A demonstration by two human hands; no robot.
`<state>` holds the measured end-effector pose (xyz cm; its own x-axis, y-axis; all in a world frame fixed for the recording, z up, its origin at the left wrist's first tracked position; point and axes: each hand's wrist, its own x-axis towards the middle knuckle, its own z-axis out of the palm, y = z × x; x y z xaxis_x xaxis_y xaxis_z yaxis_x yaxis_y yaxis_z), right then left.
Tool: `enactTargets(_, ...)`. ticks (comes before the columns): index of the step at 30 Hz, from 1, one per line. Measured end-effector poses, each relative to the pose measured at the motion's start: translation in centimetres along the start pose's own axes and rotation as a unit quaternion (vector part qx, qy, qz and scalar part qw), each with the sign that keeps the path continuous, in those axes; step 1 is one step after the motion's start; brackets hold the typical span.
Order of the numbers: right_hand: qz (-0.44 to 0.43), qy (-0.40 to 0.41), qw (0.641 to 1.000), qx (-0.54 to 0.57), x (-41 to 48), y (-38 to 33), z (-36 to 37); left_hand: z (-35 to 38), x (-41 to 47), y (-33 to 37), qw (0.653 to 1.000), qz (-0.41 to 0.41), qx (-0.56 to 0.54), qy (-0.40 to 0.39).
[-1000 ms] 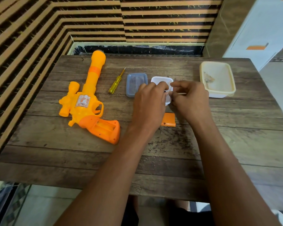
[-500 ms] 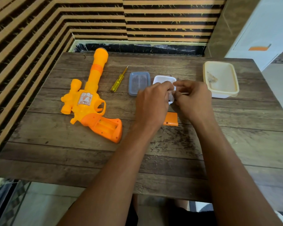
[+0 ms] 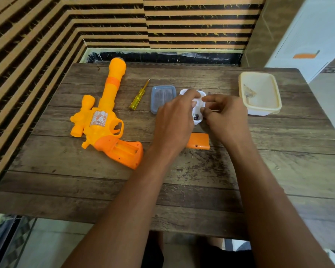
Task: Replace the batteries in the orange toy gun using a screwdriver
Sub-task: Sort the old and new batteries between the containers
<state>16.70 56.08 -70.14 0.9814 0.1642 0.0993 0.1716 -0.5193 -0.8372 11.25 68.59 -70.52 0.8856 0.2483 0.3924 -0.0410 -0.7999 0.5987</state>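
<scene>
I see the orange toy gun (image 3: 103,122) lying left on the counter (image 3: 201,180), its grip compartment open; the screwdriver (image 3: 137,97) lies just right of its barrel; the left hand (image 3: 174,117) curls its fingers over the small white tub (image 3: 198,121), with a battery (image 3: 196,117) inside; the right hand (image 3: 226,115) is curled at the tub's right rim, and I cannot tell what it grips.

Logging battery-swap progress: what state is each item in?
toy gun: lying flat, battery compartment open, looks empty.
battery cover: off, lying loose.
screwdriver: lying unused.
small white container: open, battery inside.
blue lid: off, beside it.
cream container: open.
left hand: at that container, grip unclear.
right hand: same.
</scene>
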Motion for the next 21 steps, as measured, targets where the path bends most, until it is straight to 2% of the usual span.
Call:
enactTargets(8,-0.008,-0.002,1.000,-0.009,0.3,0.2,0.2,0.2,-0.1,-1.3,0.998,-0.016,-0.018,-0.049)
enactTargets(13,-0.003,-0.004,1.000,-0.008,0.3,0.3,0.3,0.3,0.0,-2.1,0.998,-0.011,-0.046,-0.049)
enactTargets(17,-0.001,-0.003,1.000,-0.005,0.2,0.2,0.4,-0.2,0.1,-2.2,0.998,-0.002,-0.056,0.004)
enactTargets(21,-0.008,0.003,1.000,-0.007,0.0,-0.1,0.7,-1.6,0.3,-2.8,0.995,-0.054,0.046,0.069)
